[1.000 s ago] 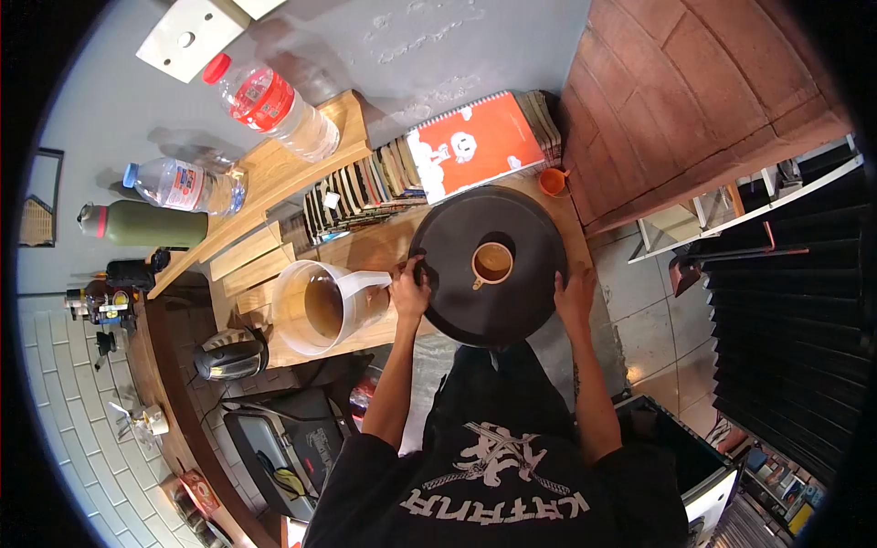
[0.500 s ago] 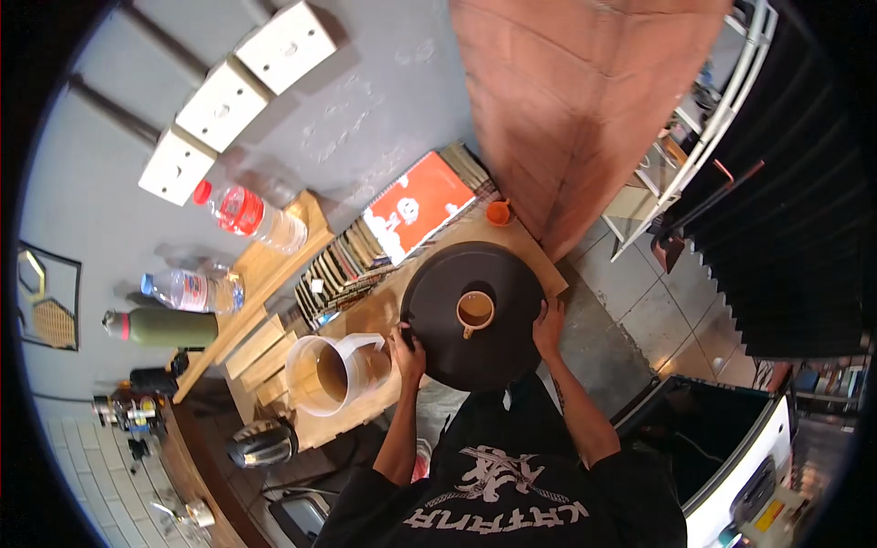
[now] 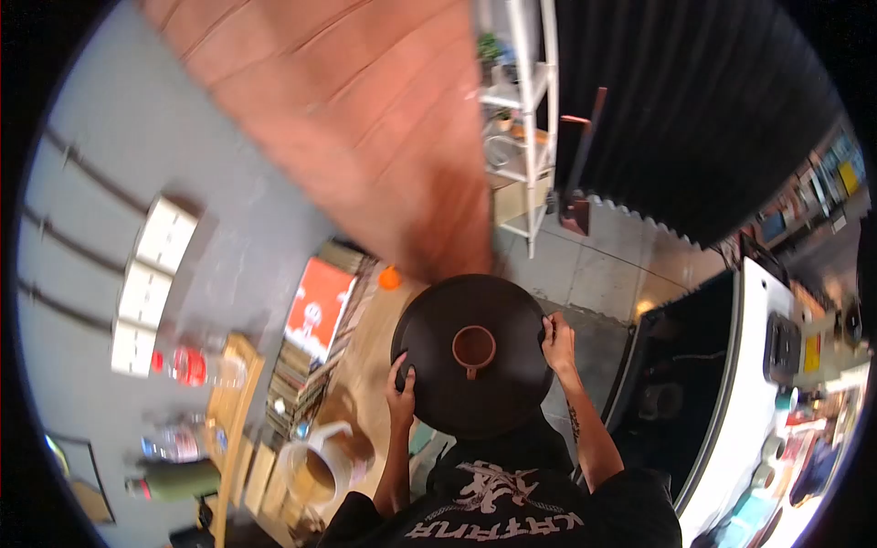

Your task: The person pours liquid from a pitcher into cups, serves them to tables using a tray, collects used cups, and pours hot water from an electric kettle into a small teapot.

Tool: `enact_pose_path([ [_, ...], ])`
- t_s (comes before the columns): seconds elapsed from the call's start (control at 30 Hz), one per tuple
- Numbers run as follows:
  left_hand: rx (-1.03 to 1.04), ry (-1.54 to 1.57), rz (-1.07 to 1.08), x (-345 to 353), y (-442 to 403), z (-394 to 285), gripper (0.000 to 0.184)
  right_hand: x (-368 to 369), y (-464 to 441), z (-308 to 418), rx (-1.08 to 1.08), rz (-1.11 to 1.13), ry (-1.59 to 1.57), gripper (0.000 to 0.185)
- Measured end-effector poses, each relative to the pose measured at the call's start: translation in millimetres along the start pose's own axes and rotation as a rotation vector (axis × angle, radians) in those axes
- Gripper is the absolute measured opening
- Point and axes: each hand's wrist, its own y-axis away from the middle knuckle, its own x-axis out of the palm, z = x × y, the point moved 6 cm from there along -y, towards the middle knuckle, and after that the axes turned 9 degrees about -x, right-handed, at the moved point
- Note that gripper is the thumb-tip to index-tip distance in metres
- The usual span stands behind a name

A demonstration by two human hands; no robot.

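Both hands hold a round black tray (image 3: pixel 429 310) in front of my chest. My left hand (image 3: pixel 400 391) grips its left rim, fingers curled at the edge. On the right rim my right hand (image 3: pixel 559 345) is closed around the edge. A small brown cup (image 3: pixel 474 348) stands upright near the tray's middle, its handle pointing toward me. Nothing else is on the tray. To the left of my left hand, a translucent pitcher (image 3: pixel 315 470) with brownish liquid stands on the wooden table (image 3: pixel 364 361).
An orange cup (image 3: pixel 390 278), a red notebook (image 3: pixel 320 308) and a row of books are at the table's far side. Bottles stand on a wooden shelf (image 3: pixel 234 388). A brick pillar (image 3: pixel 402 164) rises ahead; a white rack (image 3: pixel 528 137) and white-edged black unit (image 3: pixel 726 411) are right.
The view has turned to the right, so the table and pitcher now sit farther left. Both hands still hold the tray, which has moved away from over the table, with the cup on it.
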Motion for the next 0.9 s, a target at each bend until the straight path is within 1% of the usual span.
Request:
enact_pose_path([
  [0.07, 0.046, -0.014, 0.105, 29.3, -17.4, -14.2, 0.035, -28.9, -10.6, -9.9, 0.050, -0.017, -0.018, 0.013],
  [0.17, 0.081, 0.005, 0.246, 84.9, -42.4, -46.9, 0.031, -69.4, -25.3, -40.0, 0.097, -0.131, -0.038, 0.013],
  [0.23, 0.110, -0.057, 0.282, 124.5, -58.9, -67.4, 0.030, -97.3, -37.8, -60.8, 0.167, -0.191, -0.070, 0.013],
  [0.3, 0.155, -0.071, 0.317, 170.4, -75.2, -91.2, 0.029, -122.3, -53.6, -73.9, 0.165, -0.184, -0.139, 0.012],
  [0.33, 0.153, -0.069, 0.333, 194.3, -83.0, -104.8, 0.028, -136.8, -61.9, -81.4, 0.176, -0.216, -0.143, 0.012],
  [0.37, 0.152, -0.066, 0.350, 218.9, -91.9, -118.0, 0.028, -151.0, -72.3, -88.6, 0.178, -0.228, -0.212, 0.013],
  [0.4, 0.164, -0.066, 0.377, 244.6, -103.2, -132.0, 0.028, -167.6, -87.9, -92.7, 0.175, -0.235, -0.273, 0.015],
  [0.5, 0.223, -0.071, 0.488, 324.3, -126.0, -167.6, 0.027, -222.9, -124.3, -105.9, 0.230, -0.283, -0.317, 0.013],
  [0.57, 0.348, -0.169, 0.473, 377.5, -137.1, -192.0, 0.026, -248.5, -145.1, -142.5, 0.112, -0.403, -0.282, 0.014],
  [0.6, 0.281, -0.095, 0.530, 405.9, -144.5, -196.6, 0.028, -268.5, -156.0, -143.9, 0.125, -0.406, -0.270, 0.015],
  [0.63, 0.284, -0.084, 0.563, 434.7, -148.1, -206.9, 0.028, -287.3, -166.9, -148.2, 0.133, -0.432, -0.248, 0.015],
  [0.7, 0.209, -0.042, 0.603, 486.5, -157.7, -224.9, 0.029, -317.3, -185.3, -164.4, 0.190, -0.484, -0.311, 0.015],
  [0.73, 0.263, -0.110, 0.619, 512.5, -164.2, -235.3, 0.031, -331.4, -193.6, -174.9, 0.175, -0.517, -0.305, 0.016],
  [0.87, 0.307, -0.122, 0.815, 626.0, -173.4, -279.9, 0.032, -387.2, -219.1, -210.0, 0.223, -0.635, -0.250, 0.014],
  [0.9, 0.308, -0.123, 0.850, 654.5, -174.9, -290.6, 0.032, -401.0, -224.9, -220.5, 0.235, -0.675, -0.181, 0.013],
])
